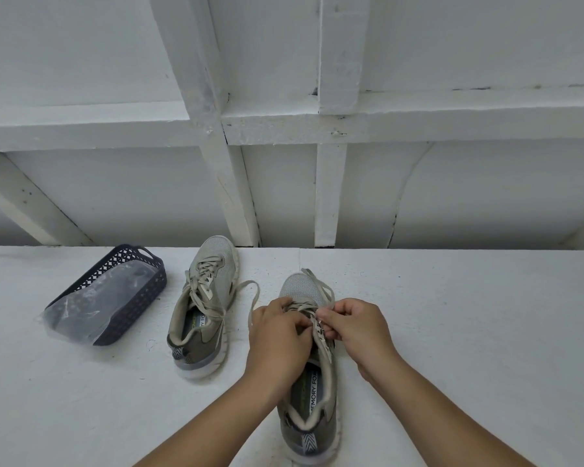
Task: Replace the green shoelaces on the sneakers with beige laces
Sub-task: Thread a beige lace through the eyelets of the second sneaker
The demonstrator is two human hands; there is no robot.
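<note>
Table (452, 332) right open; left sneaker (204, 308), basket (115, 294) crowd left.

The two low mesh sneakers, one on the left (204, 305) and one on the right (309, 375), are grey-olive with beige flat laces (205, 281), black-and-white chevron heel tabs and pale soles. The oblong plastic basket (129, 298) is dark navy with lattice-patterned walls. The painted desk (469, 332) is white.

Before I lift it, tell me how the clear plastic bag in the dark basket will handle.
The clear bag looks thin and creased, so it will probably flop and crumple. It looks light, likely shifting at a touch. It overhangs the basket rim, so it may slide out smoothly; its glossy film may be slippery.
</note>
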